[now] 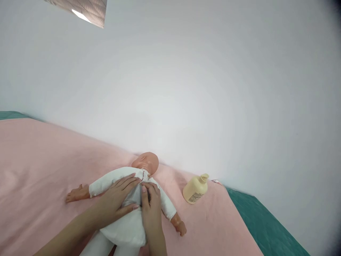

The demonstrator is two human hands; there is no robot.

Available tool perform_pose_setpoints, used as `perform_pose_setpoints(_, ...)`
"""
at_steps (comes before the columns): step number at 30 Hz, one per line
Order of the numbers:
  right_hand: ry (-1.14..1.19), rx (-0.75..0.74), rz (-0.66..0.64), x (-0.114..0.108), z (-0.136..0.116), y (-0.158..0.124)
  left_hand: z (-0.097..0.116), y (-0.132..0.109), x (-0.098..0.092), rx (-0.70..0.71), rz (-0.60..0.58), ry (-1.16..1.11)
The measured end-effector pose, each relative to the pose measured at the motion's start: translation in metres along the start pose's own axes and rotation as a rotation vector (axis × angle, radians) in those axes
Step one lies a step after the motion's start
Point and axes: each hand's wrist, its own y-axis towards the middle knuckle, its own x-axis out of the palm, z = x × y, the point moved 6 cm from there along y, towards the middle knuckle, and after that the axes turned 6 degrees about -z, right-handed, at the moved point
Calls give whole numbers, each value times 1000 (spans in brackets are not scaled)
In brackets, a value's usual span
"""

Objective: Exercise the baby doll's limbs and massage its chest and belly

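A baby doll (130,227) with a white cloth body lies on a pink sheet. Its bare plastic head (149,163) is turned, with an ear showing. The plastic forearms stretch out to both sides. My left hand (119,199) rests on the doll's torso, fingers long and close together, thumb apart. Beside it, my right hand (152,204) touches the other side of the chest, its fingers bent and the thumb apart from them. A short dark red line marks the cloth near the neck. The doll's lower legs are cut off by the frame.
A cream pump bottle (195,190) with a printed label stands on the pink sheet (213,224), right of the doll. Green quilted fabric (258,213) shows past the sheet's edge. A pale wall (186,89) rises behind. A picture-like panel (87,10) is at upper left.
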Motion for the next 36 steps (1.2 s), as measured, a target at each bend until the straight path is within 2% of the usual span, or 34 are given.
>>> perform_pose_setpoints(9,-29,6,17,1,5,-1,3,0,-2,18,19,30)
perform_pose_setpoints(19,-27,46,1,0,7,0,0,0,1,-2,-41,15)
perform_pose_setpoints(24,-19,64,23,0,8,-2,0,2,-1,1,-25,12)
perform_pose_setpoints(30,-47,77,-35,3,7,-3,1,3,-1,-3,-13,17)
perform_pose_setpoints(36,-49,74,-33,2,7,-1,1,4,0,-15,-22,22)
